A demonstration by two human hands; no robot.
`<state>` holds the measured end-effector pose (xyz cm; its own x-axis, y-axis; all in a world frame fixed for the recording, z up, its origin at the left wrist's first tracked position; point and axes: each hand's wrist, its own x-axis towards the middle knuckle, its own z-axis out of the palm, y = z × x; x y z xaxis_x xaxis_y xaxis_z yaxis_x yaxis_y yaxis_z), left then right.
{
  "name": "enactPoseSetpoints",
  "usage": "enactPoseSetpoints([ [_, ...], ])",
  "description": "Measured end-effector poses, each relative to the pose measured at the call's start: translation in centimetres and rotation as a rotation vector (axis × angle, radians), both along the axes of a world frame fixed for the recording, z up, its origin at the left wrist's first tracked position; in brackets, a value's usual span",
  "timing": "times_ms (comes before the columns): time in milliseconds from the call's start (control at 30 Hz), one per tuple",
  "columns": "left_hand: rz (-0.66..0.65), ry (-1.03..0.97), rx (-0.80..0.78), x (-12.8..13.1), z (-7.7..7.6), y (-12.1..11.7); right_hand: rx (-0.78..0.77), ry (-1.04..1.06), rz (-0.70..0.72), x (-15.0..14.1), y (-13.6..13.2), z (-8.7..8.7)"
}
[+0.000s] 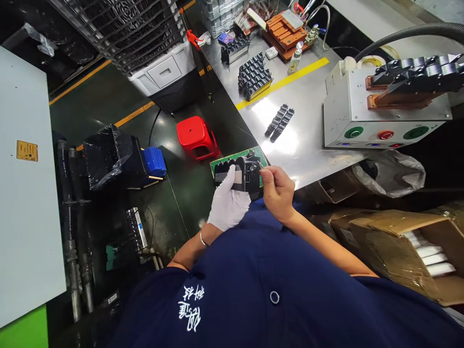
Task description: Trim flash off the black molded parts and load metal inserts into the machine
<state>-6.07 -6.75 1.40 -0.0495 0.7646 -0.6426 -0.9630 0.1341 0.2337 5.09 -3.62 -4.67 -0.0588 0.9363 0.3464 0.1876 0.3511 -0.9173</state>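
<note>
My left hand [229, 205], in a white glove, is closed around a black moulded plastic part [246, 176] with a ribbed top edge and a grey plate on its side. The thumb lies across its face. Bare and pinched, my right hand [278, 191] is at the part's right end. A thin, light sliver shows at its fingertips, too small to name. Under the part lies a green board [237, 155] with a yellowish rim, at the corner of the metal table [308, 164]. Two black ribbed strips [279, 122] lie side by side beyond it.
Stacked black ribbed parts [254, 77], a small bottle [295, 58] and an orange-brown fixture [288, 34] stand farther back. At right is a control box [384, 111] with buttons. A red stool [196, 137] stands on the floor at left; cardboard boxes [391, 241] are at lower right.
</note>
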Motion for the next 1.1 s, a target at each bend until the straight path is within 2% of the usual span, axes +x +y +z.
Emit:
enactPoseSetpoints([
  [233, 0.002, 0.008, -0.01, 0.0, 0.1, 0.0, -0.071, 0.053, -0.141, 0.6, 0.9, -0.3],
  [300, 0.018, 0.027, 0.015, -0.1, 0.2, -0.2, -0.068, 0.007, -0.07, 1.3, 1.4, 0.1],
  [433, 0.034, 0.054, 0.01, -0.6, 0.2, -0.5, -0.001, -0.144, 0.249, 3.0, 2.2, 1.0],
  [500, 0.028, 0.063, 0.007, -0.8, 0.1, -0.6, 0.021, -0.205, 0.339, 3.5, 2.4, 1.2],
  [767, -0.03, 0.092, -0.028, -0.9, 0.0, -0.8, 0.021, -0.249, 0.398, 3.6, 2.6, 1.5],
  [967, -0.013, 0.11, -0.061, -0.8, -0.1, -0.9, 0.062, -0.245, 0.47, 4.1, 3.0, 1.5],
  [1100, 0.032, 0.087, -0.049, -0.9, -0.7, -1.0, 0.082, -0.206, 0.427, 3.9, 2.9, 1.0],
])
